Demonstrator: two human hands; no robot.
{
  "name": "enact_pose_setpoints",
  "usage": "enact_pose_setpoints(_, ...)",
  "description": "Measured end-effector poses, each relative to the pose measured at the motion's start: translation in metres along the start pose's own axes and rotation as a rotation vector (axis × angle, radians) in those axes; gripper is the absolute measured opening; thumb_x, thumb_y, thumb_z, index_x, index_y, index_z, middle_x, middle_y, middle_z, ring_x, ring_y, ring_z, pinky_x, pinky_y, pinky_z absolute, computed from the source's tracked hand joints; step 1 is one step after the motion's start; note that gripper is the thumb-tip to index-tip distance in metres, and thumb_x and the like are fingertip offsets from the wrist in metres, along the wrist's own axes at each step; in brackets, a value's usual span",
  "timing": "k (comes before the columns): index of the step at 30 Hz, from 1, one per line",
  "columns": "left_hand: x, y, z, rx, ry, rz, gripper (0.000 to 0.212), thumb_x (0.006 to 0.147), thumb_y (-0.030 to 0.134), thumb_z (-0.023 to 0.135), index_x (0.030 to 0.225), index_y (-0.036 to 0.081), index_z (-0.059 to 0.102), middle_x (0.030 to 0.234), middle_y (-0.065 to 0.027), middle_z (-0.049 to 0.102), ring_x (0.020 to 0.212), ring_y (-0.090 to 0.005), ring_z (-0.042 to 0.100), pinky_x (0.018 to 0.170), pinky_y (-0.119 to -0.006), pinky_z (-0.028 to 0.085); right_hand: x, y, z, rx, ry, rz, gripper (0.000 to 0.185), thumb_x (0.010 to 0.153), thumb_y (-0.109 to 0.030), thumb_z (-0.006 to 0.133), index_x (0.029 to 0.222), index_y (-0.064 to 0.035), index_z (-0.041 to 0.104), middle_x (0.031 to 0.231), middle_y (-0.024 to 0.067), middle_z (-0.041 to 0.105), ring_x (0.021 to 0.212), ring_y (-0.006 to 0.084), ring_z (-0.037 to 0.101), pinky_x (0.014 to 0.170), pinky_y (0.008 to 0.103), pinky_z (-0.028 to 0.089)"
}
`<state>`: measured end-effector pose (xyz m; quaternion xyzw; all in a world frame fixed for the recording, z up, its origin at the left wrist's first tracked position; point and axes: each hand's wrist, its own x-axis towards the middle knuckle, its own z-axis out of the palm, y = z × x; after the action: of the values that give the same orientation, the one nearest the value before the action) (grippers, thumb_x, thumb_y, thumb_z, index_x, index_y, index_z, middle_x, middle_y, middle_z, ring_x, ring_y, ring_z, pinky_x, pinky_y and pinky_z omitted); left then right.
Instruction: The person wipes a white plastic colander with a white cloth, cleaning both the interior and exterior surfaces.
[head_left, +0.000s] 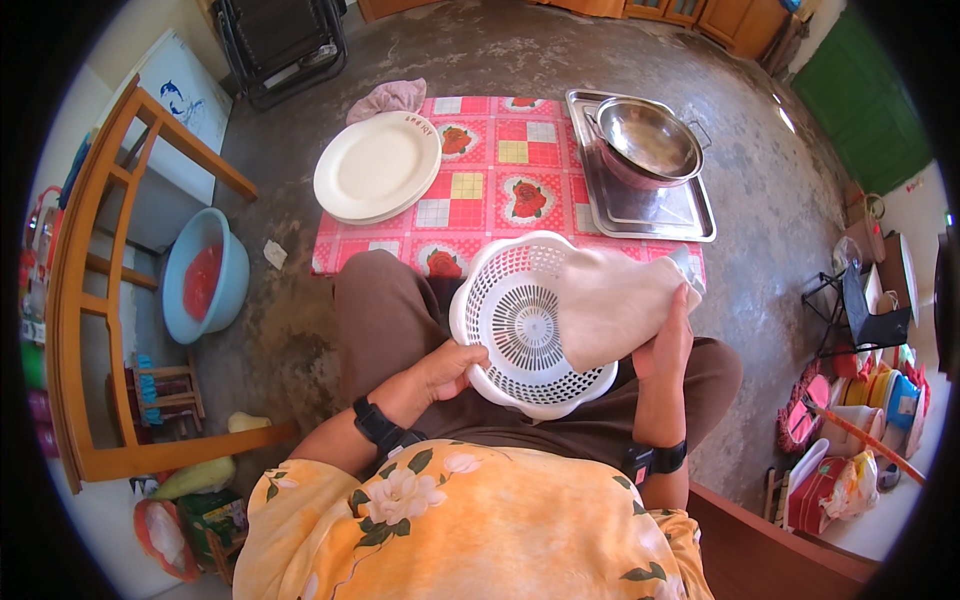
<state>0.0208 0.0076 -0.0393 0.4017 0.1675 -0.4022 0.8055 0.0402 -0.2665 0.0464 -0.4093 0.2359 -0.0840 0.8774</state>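
My left hand (452, 369) grips the left rim of a white plastic colander (534, 330), held tilted over my lap. A pale cloth (619, 304) covers the colander's right side, and my right hand (670, 334) holds that cloth, its fingers partly hidden behind it. Beyond, on a low table with a pink rose-patterned tablecloth (487, 195), lie stacked white plates (375, 166) at the left. At the right, a two-handled steel pot (649, 139) rests in a pinkish bowl (637, 174) on a metal tray (652, 217). A crumpled mauve cloth (388, 100) lies at the table's far left corner.
A wooden chair (97, 457) lies on its side at the left, near a light blue basin (238, 262) with something red inside. A folded black chair (281, 45) stands farther back. Boxes, bags and a red-handled tool (870, 441) crowd the right wall.
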Motion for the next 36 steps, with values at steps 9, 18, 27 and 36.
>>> enact_pose_setpoints(9, -0.003, -0.003, 0.01, 0.004, -0.072, 0.024, 0.054, 0.068, -0.006, 0.054, 0.121, 0.001, 0.051, 0.114, -0.0119, 0.059, 0.104, -0.0245, 0.058, 0.093, -0.038, 0.046, -0.006, 0.041, 0.01, -0.497, -0.114, -0.23, 0.051, 0.096, -0.039, 0.042, 0.128, 0.0014, 0.041, 0.122, 0.0117, 0.052, 0.11, 0.0207, 0.051, 0.091, 0.035, 0.044)
enact_pose_setpoints(18, -0.008, -0.006, 0.015, 0.153, -0.196, 0.058, 0.062, 0.067, -0.007, 0.054, 0.127, 0.004, 0.046, 0.119, -0.0099, 0.056, 0.108, -0.0218, 0.055, 0.095, -0.036, 0.044, 0.005, 0.111, 0.022, -1.235, -0.465, -0.653, 0.056, 0.077, -0.039, 0.064, 0.121, -0.007, 0.049, 0.12, 0.0183, 0.046, 0.111, 0.036, 0.044, 0.092, 0.0476, 0.033)
enact_pose_setpoints(27, -0.012, 0.001, 0.015, 0.16, -0.138, 0.021, 0.062, 0.068, -0.01, 0.056, 0.127, 0.006, 0.045, 0.119, -0.0056, 0.054, 0.111, -0.0173, 0.052, 0.094, -0.032, 0.043, -0.007, 0.112, -0.006, -1.422, -1.296, -0.479, 0.07, 0.063, -0.031, 0.068, 0.125, -0.0068, 0.044, 0.121, 0.0163, 0.048, 0.116, 0.035, 0.042, 0.096, 0.0481, 0.029)
enact_pose_setpoints(36, -0.013, 0.011, 0.028, 0.361, -0.228, 0.06, 0.059, 0.071, -0.005, 0.062, 0.127, 0.006, 0.044, 0.115, -0.005, 0.056, 0.105, -0.0159, 0.055, 0.089, -0.03, 0.046, -0.006, 0.082, 0.011, -1.6, -1.376, -1.158, 0.013, 0.078, -0.022, 0.054, 0.09, -0.0207, 0.06, 0.11, 0.0028, 0.052, 0.121, 0.0216, 0.043, 0.097, 0.0622, 0.026)
